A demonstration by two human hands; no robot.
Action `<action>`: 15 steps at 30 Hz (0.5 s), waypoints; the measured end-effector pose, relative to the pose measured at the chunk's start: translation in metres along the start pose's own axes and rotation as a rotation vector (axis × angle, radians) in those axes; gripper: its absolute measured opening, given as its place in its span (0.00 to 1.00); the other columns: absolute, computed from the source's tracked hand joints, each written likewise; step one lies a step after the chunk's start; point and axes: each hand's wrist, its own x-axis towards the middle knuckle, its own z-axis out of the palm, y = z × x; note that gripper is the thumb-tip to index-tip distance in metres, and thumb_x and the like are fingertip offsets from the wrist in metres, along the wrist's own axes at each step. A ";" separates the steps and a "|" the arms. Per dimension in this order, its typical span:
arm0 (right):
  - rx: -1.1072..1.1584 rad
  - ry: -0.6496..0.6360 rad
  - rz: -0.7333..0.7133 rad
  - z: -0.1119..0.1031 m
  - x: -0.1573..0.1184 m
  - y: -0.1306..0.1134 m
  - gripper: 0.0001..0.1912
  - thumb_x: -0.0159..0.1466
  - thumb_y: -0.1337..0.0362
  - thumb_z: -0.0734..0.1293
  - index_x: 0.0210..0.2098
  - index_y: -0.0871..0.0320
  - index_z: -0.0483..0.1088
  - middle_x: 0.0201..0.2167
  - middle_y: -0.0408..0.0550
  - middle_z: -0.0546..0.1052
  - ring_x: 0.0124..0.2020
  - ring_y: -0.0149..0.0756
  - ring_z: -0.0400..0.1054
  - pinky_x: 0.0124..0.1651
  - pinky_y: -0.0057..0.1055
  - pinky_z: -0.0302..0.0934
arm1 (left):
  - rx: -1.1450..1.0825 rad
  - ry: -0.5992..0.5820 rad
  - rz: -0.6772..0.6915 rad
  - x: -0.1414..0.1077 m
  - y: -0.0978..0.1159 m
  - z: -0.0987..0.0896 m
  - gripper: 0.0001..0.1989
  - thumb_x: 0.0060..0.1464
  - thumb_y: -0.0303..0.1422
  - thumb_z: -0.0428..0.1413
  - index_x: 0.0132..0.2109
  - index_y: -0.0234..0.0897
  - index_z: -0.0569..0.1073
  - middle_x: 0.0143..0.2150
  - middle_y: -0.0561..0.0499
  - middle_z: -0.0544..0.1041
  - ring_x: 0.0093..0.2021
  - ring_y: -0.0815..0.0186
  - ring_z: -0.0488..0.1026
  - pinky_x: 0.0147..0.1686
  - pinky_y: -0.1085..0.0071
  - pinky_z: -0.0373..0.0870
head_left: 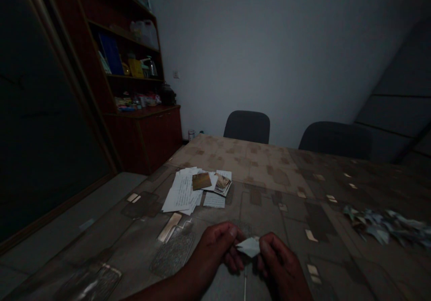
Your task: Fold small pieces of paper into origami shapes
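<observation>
A small folded piece of white paper [249, 247] with pointed ends is held between my two hands above the table's near side. My left hand [224, 245] is closed, thumb and fingers at the paper's left tip. At the paper's right end, my right hand [278, 258] pinches it with thumb and forefinger. Beyond my left hand lie loose printed sheets [182, 191], with a brown picture card [201, 181] and a small stack of pictures [222, 184] on top.
A heap of small folded paper pieces [387, 227] lies on the right of the patterned tabletop [262, 157]. Two dark chairs [247, 126] stand at the far side against a pale wall. To the left is a red-brown cabinet [158, 132] with filled shelves.
</observation>
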 end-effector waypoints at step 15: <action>-0.021 0.036 -0.016 0.002 0.000 0.002 0.26 0.60 0.40 0.63 0.22 0.55 0.62 0.17 0.37 0.62 0.20 0.31 0.55 0.25 0.26 0.50 | 0.021 0.046 -0.017 -0.003 -0.002 0.005 0.20 0.41 0.43 0.67 0.35 0.32 0.73 0.24 0.51 0.75 0.22 0.70 0.70 0.25 0.74 0.66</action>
